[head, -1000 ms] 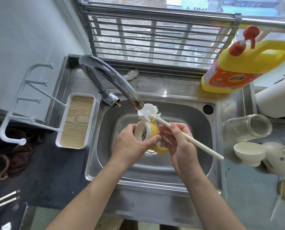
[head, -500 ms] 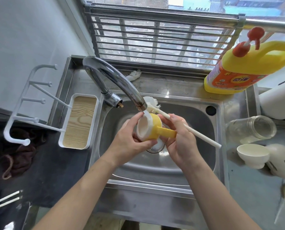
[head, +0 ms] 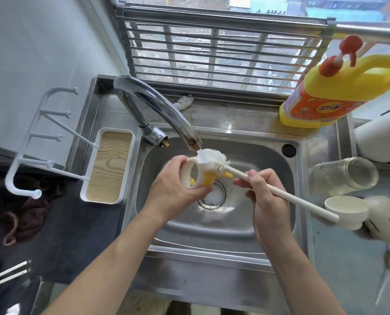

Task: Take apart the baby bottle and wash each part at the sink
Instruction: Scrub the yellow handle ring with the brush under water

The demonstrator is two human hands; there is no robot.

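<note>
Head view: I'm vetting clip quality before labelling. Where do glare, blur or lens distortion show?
Head view: daylight glare streaks the curved chrome tap and stainless steel sink; wide-angle distortion tilts the yellow detergent jug and skews the metal window grille; the white rounded object far right is smeared; the held yellow-and-white bottle ring and white long-handled brush are sharp.
</note>
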